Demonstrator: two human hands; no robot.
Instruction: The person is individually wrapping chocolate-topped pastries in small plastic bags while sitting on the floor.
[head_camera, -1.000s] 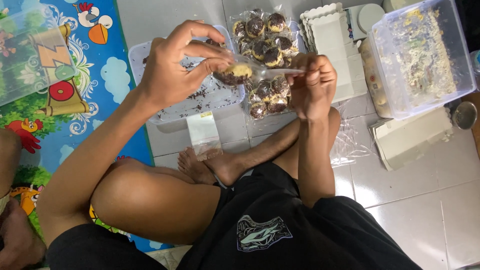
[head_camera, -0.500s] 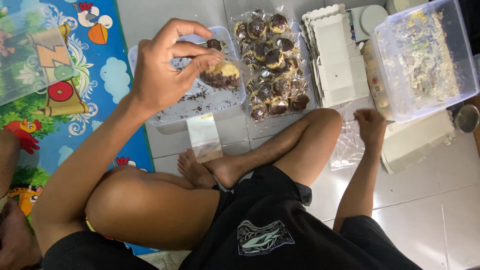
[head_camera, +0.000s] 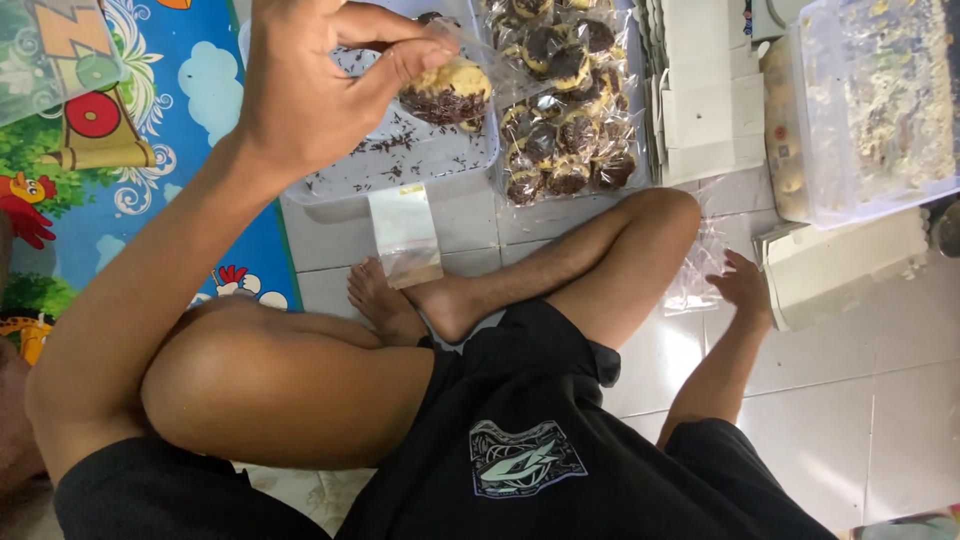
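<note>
Left hand (head_camera: 310, 90) at eleven o'clock, grip pinched on a round chocolate-sprinkled pastry (head_camera: 447, 92); right hand (head_camera: 745, 290) at three o'clock, grip loose on clear plastic bags (head_camera: 697, 268).

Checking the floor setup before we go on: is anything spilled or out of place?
Yes. Dark chocolate sprinkles lie scattered loose across the white tray, below the sprinkle-topped pastry held in the left hand. Nothing else looks odd.

One cam only, head-worn, looking steeply down over the seated person's crossed legs at the tiled floor (head_camera: 860, 400). Close range, approx arm's length. Play mat (head_camera: 110, 180) at frame left, white tray (head_camera: 400, 165) near top edge.
</note>
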